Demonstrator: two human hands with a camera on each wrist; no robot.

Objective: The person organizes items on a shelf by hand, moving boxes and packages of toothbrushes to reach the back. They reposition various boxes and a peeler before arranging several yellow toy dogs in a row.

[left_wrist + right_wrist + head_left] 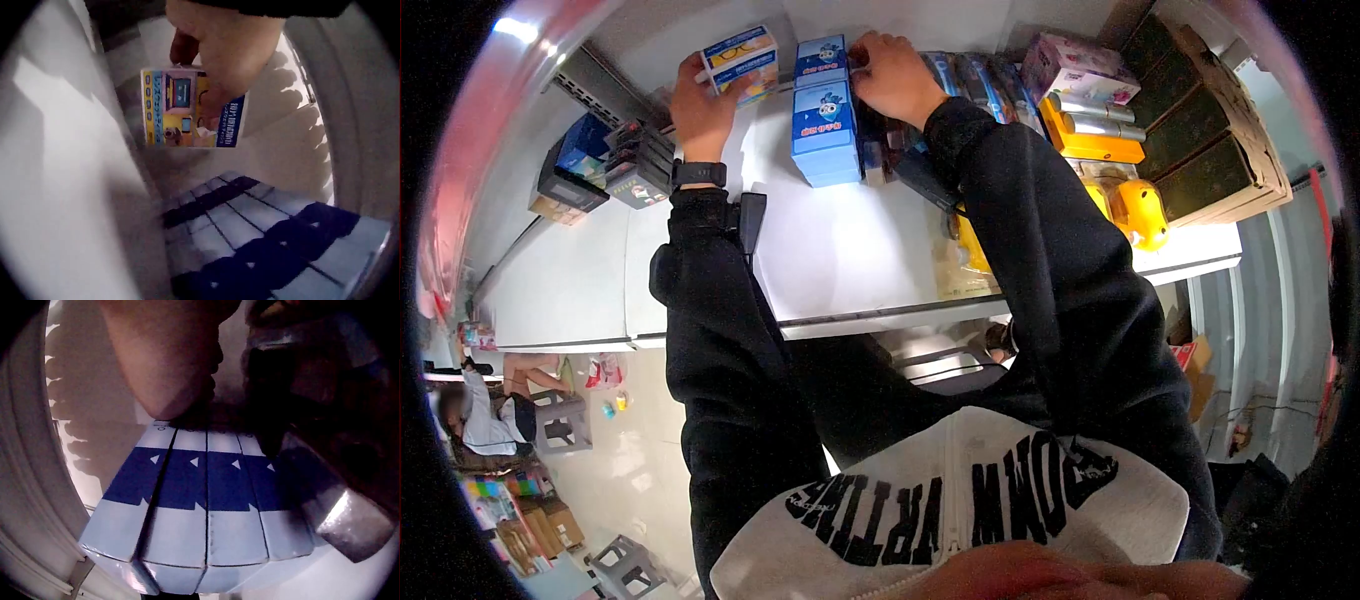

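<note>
Yellow-and-blue printed box [737, 50] in left grip [703, 110], near back of white surface [805, 245].
Clasps printed box firmly with left grip, just left of blue boxes [825, 130]; has right grip [897, 80] at far end of blue boxes, cannot tell whether clasping or merely touching. Farther right: silver tubes [1105, 126] on yellow box [1100, 150], purple box [1080, 68] behind, cartons [1190, 125] beyond.

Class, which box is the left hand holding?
The yellow-patterned box just left of the blue boxes; only it is gripped by the left hand.
</note>
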